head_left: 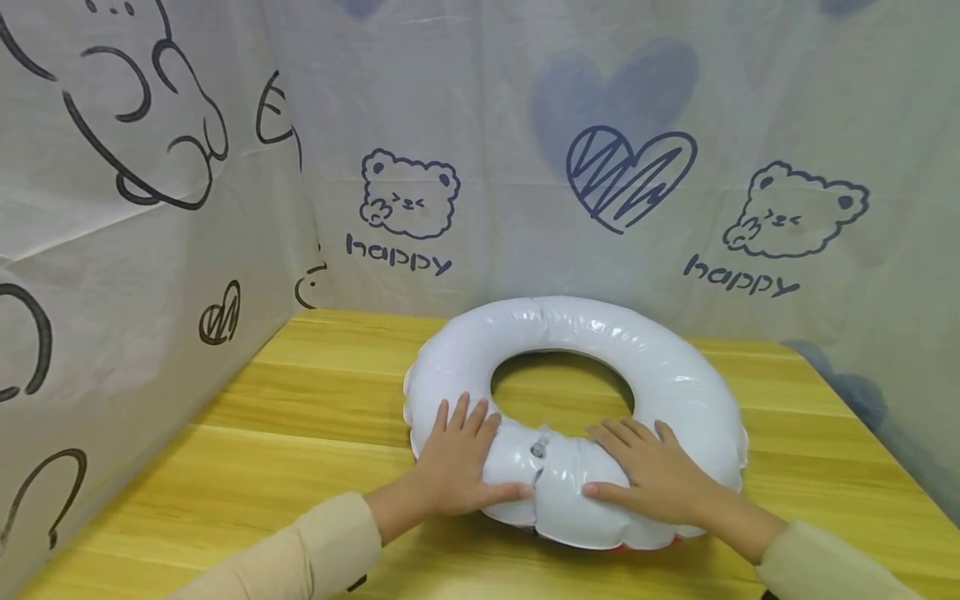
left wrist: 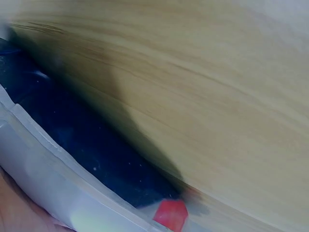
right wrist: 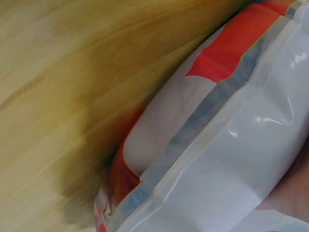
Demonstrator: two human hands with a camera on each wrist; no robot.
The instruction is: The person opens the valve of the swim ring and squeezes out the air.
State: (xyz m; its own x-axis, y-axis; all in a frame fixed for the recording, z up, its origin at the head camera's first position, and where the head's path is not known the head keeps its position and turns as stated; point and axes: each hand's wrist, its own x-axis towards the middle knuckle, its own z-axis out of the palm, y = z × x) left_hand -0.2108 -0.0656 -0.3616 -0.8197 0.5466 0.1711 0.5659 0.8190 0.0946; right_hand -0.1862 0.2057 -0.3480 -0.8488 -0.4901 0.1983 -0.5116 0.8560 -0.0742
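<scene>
A white inflatable swim ring (head_left: pixel 675 367) lies flat on the wooden table, glossy and puffed up, with a wrinkled outer seam. On its near side sits a small clear valve (head_left: pixel 537 448) beside a vertical seam. My left hand (head_left: pixel 459 467) rests on the near left part, fingers spread and pointing away. The right hand (head_left: pixel 660 473) lies on the near right part, its thumb stretched toward the left thumb. In the left wrist view, the ring's lower side shows a dark blue area (left wrist: pixel 96 135) and a red patch (left wrist: pixel 171 215). Red and white printing (right wrist: pixel 231 48) appears below the seam in the right wrist view.
The yellow wood-grain table (head_left: pixel 300 400) extends around the ring, its right edge slanting toward me. Pale cloth curtains (head_left: pixel 495 150) with drawn bears, hearts and the word "happy" hang behind it and along the left side.
</scene>
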